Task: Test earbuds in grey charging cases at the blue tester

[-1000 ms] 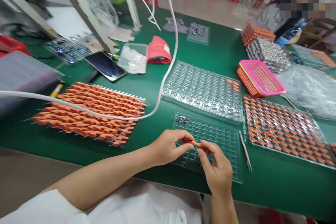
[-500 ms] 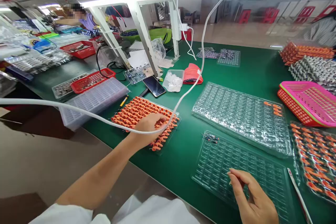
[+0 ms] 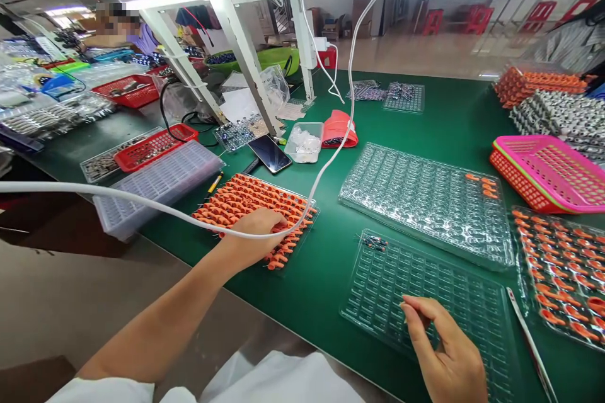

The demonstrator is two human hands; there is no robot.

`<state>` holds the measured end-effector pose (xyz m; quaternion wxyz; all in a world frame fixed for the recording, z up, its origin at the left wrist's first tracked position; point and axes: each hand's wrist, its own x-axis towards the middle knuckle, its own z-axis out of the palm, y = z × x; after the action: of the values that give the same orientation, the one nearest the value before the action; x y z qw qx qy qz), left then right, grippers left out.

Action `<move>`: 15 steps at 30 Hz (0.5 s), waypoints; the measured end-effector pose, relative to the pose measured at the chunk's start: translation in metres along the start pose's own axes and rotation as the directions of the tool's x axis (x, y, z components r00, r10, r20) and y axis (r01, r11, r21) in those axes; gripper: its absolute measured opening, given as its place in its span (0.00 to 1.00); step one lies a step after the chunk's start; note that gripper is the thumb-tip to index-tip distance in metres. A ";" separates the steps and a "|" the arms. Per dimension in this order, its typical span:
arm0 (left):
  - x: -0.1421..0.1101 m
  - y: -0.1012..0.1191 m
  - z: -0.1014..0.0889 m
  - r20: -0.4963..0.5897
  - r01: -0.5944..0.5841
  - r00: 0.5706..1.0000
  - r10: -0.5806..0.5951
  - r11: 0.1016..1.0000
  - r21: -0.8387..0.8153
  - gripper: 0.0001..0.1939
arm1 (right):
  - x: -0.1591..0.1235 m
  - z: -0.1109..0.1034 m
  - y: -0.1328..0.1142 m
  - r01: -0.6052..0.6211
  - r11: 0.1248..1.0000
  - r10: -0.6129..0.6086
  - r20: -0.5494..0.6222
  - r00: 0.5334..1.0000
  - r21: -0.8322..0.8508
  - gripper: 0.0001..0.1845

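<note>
My left hand (image 3: 259,230) rests over a tray filled with rows of small orange plastic parts (image 3: 246,192). Its fingers are curled down among the parts, and what they grip is hidden. A white cable (image 3: 326,167) crosses in front of that hand. Above a clear compartment tray (image 3: 378,293) my right hand (image 3: 442,343) is closed in a pinch; whatever is between thumb and forefinger is too small to name. A few small dark parts with thin wires (image 3: 373,241) lie in the tray's far left corner.
Behind lies a stack of clear trays (image 3: 416,201) with a few orange parts at one corner. To the right are tweezers (image 3: 530,340), another tray of orange parts (image 3: 562,271) and stacked baskets (image 3: 553,170). A phone (image 3: 269,153) and an orange-handled tool (image 3: 215,182) lie behind the left tray.
The view has shifted slightly, so the table's contents appear a little further left. Both hands keep nearly the same pose and place over their trays.
</note>
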<state>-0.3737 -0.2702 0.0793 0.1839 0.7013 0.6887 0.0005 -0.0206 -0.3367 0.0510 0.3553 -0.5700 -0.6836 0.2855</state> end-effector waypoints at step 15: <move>0.160 0.202 0.027 0.005 -0.685 0.721 0.693 0.714 -0.147 0.12 | -0.005 0.018 -0.001 0.185 0.981 -0.176 -0.158 0.972 0.049 0.09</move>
<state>-0.1637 -0.1188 0.0659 0.2379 0.8929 0.3705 0.0943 -0.0349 -0.3414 0.0406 0.4493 -0.5140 -0.6939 0.2291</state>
